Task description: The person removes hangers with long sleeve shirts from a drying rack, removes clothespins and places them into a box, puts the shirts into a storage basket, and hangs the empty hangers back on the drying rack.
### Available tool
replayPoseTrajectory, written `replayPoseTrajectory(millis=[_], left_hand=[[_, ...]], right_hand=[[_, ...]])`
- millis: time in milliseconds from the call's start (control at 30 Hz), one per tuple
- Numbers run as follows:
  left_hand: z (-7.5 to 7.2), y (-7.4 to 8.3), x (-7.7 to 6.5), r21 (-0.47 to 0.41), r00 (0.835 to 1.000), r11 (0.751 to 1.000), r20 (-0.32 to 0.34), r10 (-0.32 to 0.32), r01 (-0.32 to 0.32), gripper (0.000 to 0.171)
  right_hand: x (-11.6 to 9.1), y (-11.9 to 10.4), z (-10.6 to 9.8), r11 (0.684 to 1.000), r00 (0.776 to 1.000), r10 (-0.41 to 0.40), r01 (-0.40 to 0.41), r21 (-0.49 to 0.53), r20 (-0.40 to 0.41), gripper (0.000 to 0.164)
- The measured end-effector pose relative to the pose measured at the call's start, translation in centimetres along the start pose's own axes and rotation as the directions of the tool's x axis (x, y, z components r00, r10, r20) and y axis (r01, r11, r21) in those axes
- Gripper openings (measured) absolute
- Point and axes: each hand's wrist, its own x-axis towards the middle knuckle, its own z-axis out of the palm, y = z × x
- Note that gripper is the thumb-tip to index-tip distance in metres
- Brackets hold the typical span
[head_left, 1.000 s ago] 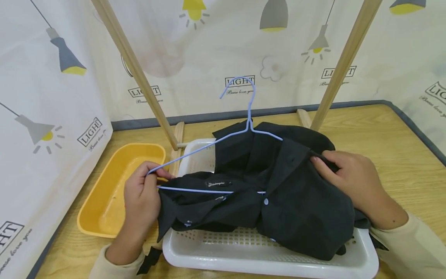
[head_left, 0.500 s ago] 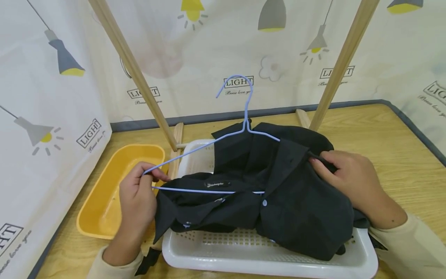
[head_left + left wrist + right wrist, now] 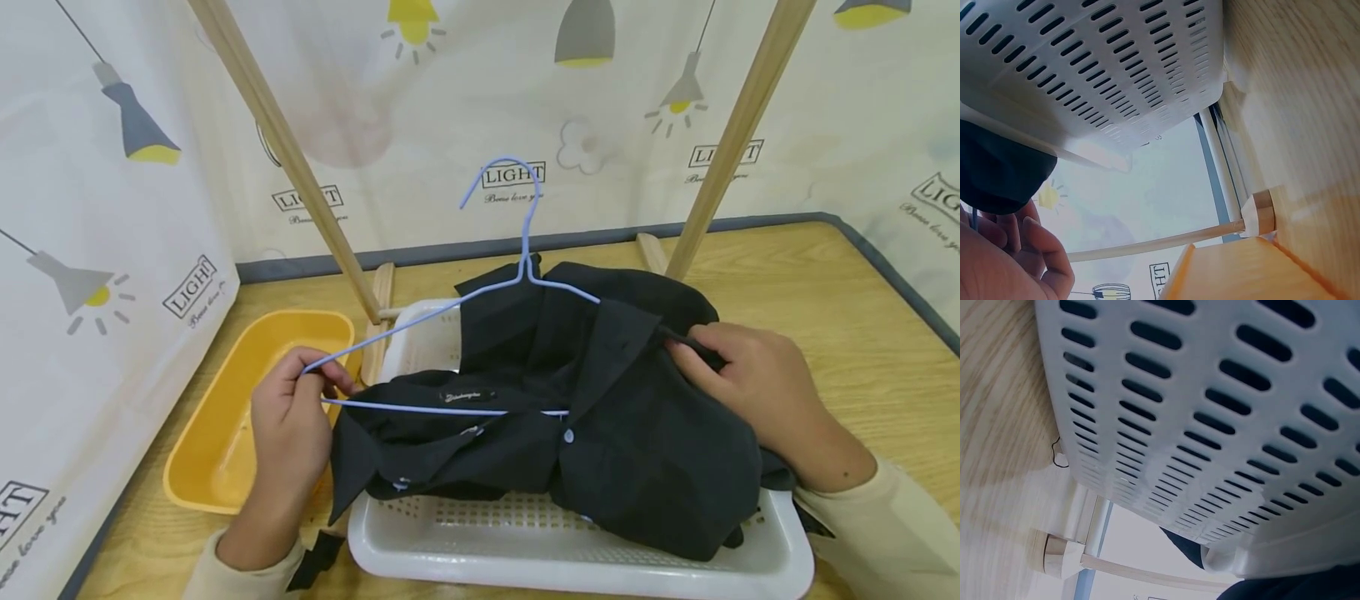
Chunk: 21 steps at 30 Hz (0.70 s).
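The hanger (image 3: 420, 407) is above the basket (image 3: 570, 575), its long axis running across it from left to right and its hook directed beyond the far rim. The left end projects past the basket's left rim, where the left hand (image 3: 292, 417) pinches the wire. The right arm of the hanger passes under the black shirt (image 3: 660, 450); its tip is concealed, so its seating cannot be verified.

The shirt is spread over the basket, its labelled collar towards the basket's left part. The right hand (image 3: 765, 392), above the basket's right side, grips the shirt's edge between thumb and fingers; the fingertips are hidden.

The governing relation, in this assessment: the bare wire end lies to the left of the collar opening, leaving cloth to its right. The left hand is nearer that end; the right hand is nearer the covered one. A yellow tub (image 3: 217, 442) stands left of the basket.
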Motion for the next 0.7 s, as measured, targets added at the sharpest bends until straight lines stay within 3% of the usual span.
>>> replayPoseTrajectory(millis=[133,400,700], left_hand=[[-0.04,0.01,0.10,-0.020,1.000,1.000,0.000,-0.002,0.002,0.029],[-0.39,-0.19,0.32,-0.075,0.996,0.994,-0.044,-0.083,0.080,0.030],[-0.53,-0.19,0.34,-0.150,0.996,0.985,0.001,-0.090,0.089,0.028]], right_hand=[[0.07,0.02,-0.04,1.000,1.000,-0.006,0.006,0.001,-0.010,0.038],[-0.01,0.05,-0.03,1.000,1.000,-0.009,0.010,0.003,-0.010,0.039],[-0.05,0.04,0.04,1.000,1.000,-0.002,0.002,0.005,-0.006,0.039]])
